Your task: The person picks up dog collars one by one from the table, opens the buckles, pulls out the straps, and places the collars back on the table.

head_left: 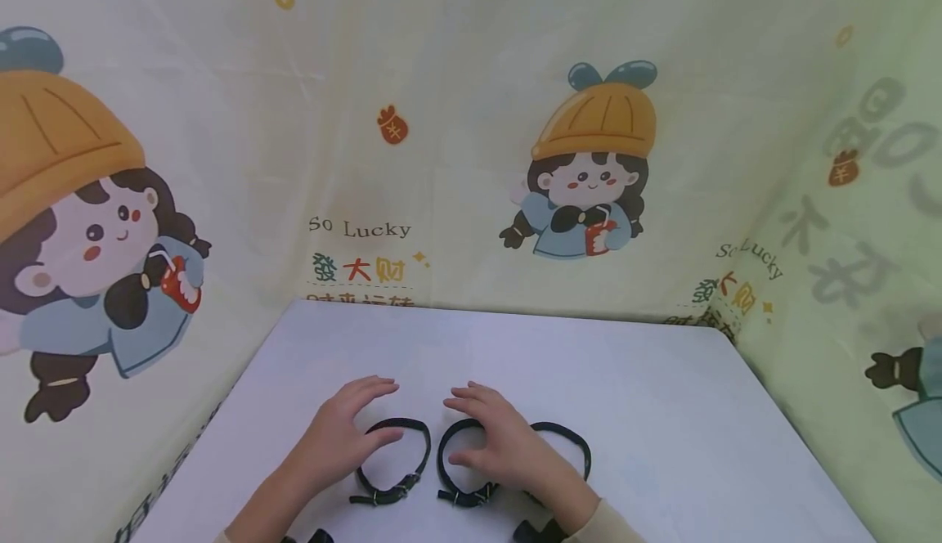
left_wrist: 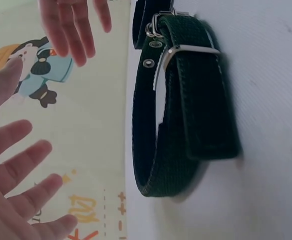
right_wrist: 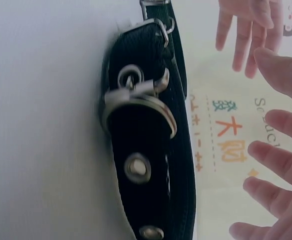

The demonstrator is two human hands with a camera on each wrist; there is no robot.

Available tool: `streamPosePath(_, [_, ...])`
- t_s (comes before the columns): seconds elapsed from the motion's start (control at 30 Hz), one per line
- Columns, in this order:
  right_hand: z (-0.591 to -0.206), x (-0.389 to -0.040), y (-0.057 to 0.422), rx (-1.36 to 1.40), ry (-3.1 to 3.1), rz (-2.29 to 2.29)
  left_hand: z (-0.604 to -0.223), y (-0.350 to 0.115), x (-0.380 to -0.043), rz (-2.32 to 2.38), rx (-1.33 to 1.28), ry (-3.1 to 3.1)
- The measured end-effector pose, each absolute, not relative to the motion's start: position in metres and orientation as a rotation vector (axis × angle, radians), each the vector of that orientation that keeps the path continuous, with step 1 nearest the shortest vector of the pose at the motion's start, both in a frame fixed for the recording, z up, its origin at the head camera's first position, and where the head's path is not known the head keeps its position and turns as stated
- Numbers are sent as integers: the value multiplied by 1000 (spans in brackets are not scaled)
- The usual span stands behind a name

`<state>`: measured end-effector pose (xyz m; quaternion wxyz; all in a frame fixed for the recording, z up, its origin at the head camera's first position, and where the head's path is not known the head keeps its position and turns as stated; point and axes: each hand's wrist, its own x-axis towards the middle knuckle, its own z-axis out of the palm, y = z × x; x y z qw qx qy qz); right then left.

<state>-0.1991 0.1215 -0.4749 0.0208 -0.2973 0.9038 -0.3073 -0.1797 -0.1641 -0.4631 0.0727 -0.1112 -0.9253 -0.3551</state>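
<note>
Three dark buckled collars lie in a row on the white table, each closed into a loop: a left collar (head_left: 429,445), a middle collar (head_left: 441,455) and a right collar (head_left: 586,449). Over the left one hovers my left hand (head_left: 342,437), fingers spread and holding nothing. My right hand (head_left: 500,445) hangs over the middle and right loops, loosely bent and empty, hiding part of both. In the left wrist view a collar (left_wrist: 210,110) shows a dark green strap end through a metal loop. The right wrist view shows a collar (right_wrist: 136,125) with its metal buckle and eyelets.
The white table (head_left: 515,363) reaches back to a cream cloth backdrop (head_left: 456,159) with printed cartoon figures and lettering. Dark objects (head_left: 540,531) show near each wrist at the bottom edge of the head view.
</note>
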Motion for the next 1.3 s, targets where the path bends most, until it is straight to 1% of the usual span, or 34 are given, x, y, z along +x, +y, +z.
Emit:
streamPosePath(0.47, [-477, -194, 106, -1146, 2759, -1012, -464, -181, -172, -1160, -396, -2875])
streamPosePath(0.73, [-478, -188, 98, -1111, 2716, -1011, -470, -190, -169, -1101, -554, -2862])
streamPosePath(0.93, [-484, -186, 93, -1147, 2714, -967, -474, -195, -165, -1055, -633, -2859])
streamPosePath(1.1, [-489, -184, 90, -1204, 2725, -937, -478, -198, -163, -1057, -671, -2876])
streamPosePath(1.3, [-496, -183, 87, -1349, 2734, -916, -486, -201, -162, -1108, -763, -2870])
